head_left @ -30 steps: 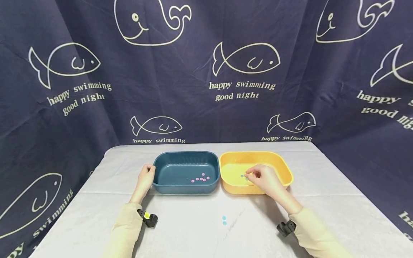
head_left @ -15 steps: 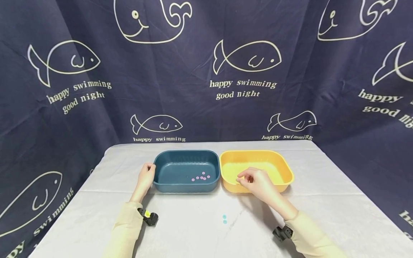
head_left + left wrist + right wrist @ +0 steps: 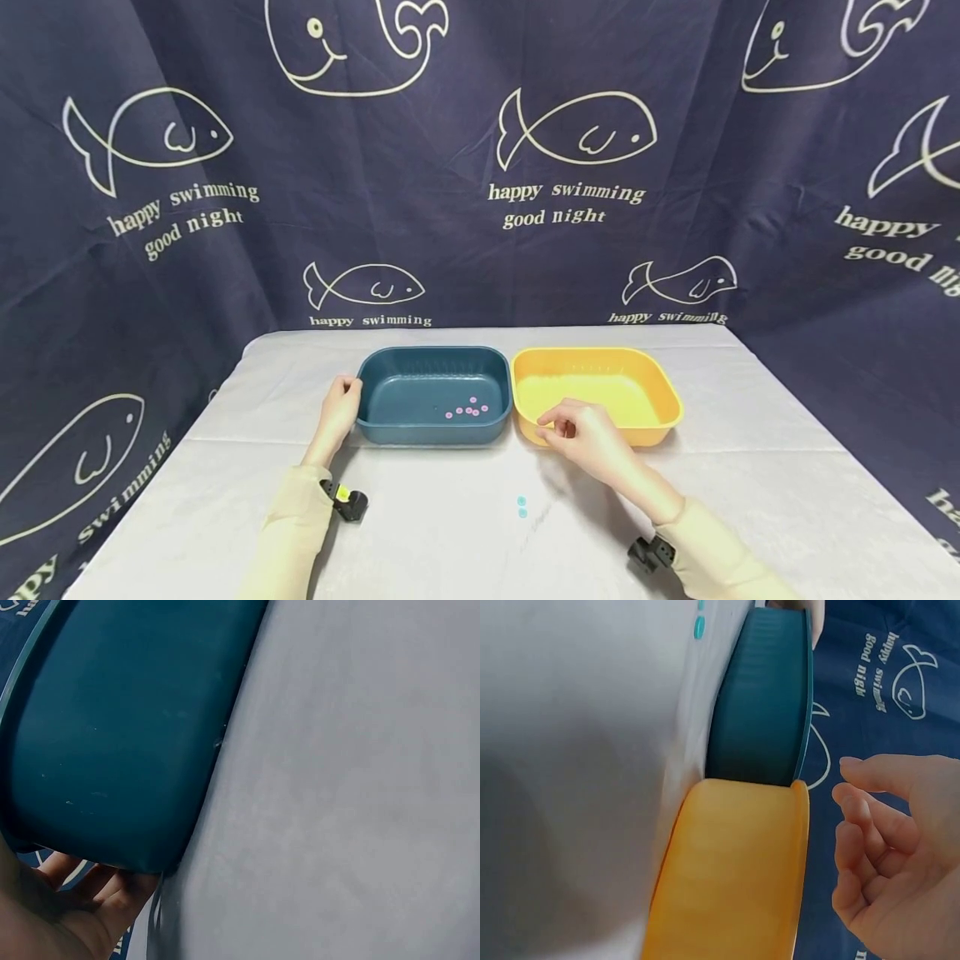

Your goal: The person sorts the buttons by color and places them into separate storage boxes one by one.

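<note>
My left hand (image 3: 341, 408) grips the left end of a dark teal plastic bin (image 3: 432, 436), its fingers (image 3: 124, 896) against the end wall in the left wrist view. Several small pink buttons (image 3: 468, 410) lie on that bin's floor, toward the right. Above the front rim of a yellow bin (image 3: 645, 387) is my right hand (image 3: 588, 437), fingers loosely bent. The right wrist view shows a gap between thumb and index finger, with nothing held there. Two light blue buttons (image 3: 522, 507) lie on the table in front of the bins. The right hand covers part of the yellow bin's floor.
Both bins stand side by side, ends meeting, on a white cloth-covered table (image 3: 427, 533). A dark blue curtain (image 3: 465, 208) printed with fish and whales hangs behind and at the sides. Black wrist cameras sit on both sleeves.
My right hand has moved left and toward me, from over the inside of the yellow bin to its front rim. The blue buttons seen in that bin are now hidden. The left hand stays put.
</note>
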### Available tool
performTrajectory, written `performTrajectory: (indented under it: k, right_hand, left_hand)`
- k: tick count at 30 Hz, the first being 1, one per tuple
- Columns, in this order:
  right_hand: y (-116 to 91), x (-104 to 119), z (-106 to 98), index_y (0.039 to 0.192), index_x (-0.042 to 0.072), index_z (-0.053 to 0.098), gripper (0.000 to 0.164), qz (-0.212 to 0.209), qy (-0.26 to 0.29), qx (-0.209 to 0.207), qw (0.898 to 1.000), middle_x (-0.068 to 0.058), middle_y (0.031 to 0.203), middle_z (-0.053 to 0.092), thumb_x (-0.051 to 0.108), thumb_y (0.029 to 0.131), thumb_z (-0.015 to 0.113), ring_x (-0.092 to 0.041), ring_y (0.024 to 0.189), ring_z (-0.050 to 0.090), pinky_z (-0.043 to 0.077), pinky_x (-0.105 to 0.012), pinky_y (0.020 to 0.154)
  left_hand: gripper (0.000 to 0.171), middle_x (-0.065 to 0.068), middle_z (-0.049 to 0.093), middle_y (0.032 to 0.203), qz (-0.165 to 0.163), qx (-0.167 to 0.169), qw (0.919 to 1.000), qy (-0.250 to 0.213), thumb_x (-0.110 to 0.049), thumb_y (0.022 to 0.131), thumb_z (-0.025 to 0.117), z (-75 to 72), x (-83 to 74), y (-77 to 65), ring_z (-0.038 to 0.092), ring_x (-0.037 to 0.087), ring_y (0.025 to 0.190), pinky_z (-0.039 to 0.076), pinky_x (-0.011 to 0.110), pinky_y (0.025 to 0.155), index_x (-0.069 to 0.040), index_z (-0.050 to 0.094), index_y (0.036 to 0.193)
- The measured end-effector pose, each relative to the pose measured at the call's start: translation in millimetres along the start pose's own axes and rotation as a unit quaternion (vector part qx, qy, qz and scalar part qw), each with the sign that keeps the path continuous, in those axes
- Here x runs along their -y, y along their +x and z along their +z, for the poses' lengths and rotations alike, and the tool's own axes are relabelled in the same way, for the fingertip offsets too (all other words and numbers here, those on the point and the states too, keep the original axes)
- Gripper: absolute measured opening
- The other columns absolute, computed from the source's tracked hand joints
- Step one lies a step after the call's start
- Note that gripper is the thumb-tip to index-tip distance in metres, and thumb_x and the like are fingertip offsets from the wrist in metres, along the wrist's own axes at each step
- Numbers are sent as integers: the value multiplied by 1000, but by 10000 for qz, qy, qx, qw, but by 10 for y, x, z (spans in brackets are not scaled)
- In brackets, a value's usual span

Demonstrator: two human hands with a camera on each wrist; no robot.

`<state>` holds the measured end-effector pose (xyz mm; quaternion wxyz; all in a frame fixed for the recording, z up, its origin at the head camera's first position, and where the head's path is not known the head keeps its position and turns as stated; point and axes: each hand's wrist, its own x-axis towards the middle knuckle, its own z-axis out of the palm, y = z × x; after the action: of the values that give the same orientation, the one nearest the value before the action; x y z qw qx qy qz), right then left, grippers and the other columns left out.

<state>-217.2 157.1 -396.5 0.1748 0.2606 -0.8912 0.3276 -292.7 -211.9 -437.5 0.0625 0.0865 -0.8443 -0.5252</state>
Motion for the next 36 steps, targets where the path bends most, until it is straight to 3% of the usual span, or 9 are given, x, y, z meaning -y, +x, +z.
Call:
performTrajectory:
  k: [24, 36]
  right_hand:
    - [-163, 126, 184, 87, 6, 71, 11, 20, 324, 981, 9946, 10, 64, 49, 11, 78, 73, -1, 61, 45, 42, -16, 55]
    - [-219, 141, 243, 84, 5, 70, 9, -139, 432, 1167, 9921, 9, 62, 49, 9, 77, 73, -1, 61, 45, 44, -16, 58]
  left_hand:
    - [31, 22, 47, 119, -18, 23, 10000, 36, -25, 100, 30, 3, -3, 8, 44, 32, 109, 36, 48, 97, 1, 43, 112]
    - [32, 23, 46, 123, -47, 65, 10000, -49, -23, 100, 30, -2, -15, -8, 44, 34, 113, 35, 50, 100, 2, 42, 114]
